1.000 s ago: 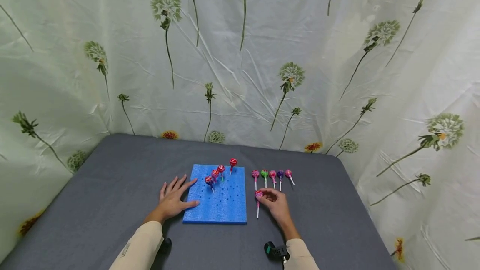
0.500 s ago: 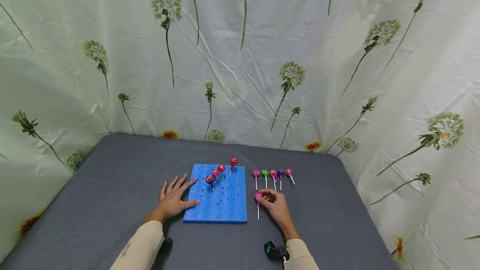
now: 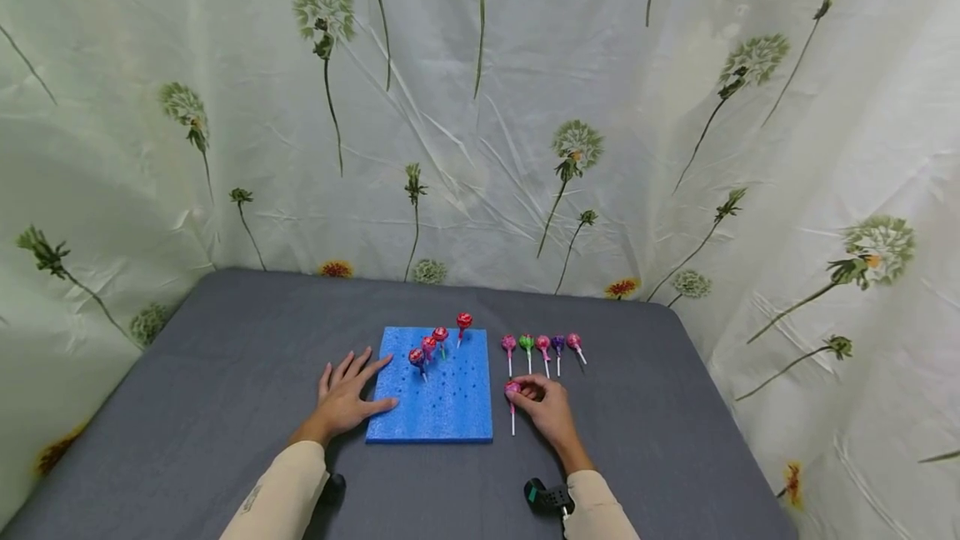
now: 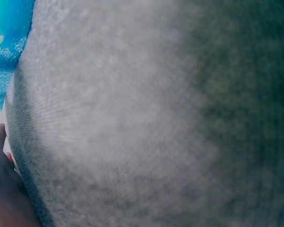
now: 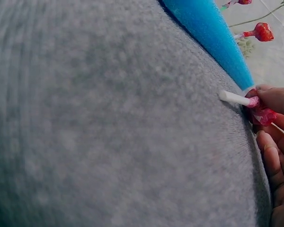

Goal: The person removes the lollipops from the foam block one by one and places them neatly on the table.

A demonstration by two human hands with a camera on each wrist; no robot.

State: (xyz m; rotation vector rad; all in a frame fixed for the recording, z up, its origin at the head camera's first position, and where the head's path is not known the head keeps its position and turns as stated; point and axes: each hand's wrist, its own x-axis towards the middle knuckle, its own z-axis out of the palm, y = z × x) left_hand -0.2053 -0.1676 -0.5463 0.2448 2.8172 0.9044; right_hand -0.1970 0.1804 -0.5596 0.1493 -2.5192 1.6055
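My right hand pinches a pink-wrapped lollipop by its head, between thumb and fingers, just right of a blue foam board. Its white stick points toward me, low over the grey cloth in the right wrist view. Fingers spread, my left hand rests at the board's left edge, with thumb and index finger on top. Several lollipops stand upright in the board along a diagonal, from a red lollipop at the back to a dark blue and red lollipop nearer the middle. Small holes dot the board.
Beyond my right hand several lollipops lie in a row on the grey table, among them a green lollipop and a purple lollipop. A white dandelion-print curtain hangs behind the table. A black strap device sits at my right wrist.
The head view has turned slightly. My right hand keeps its pinch on the pink lollipop, which has edged slightly left toward the board; my left hand stays in place.
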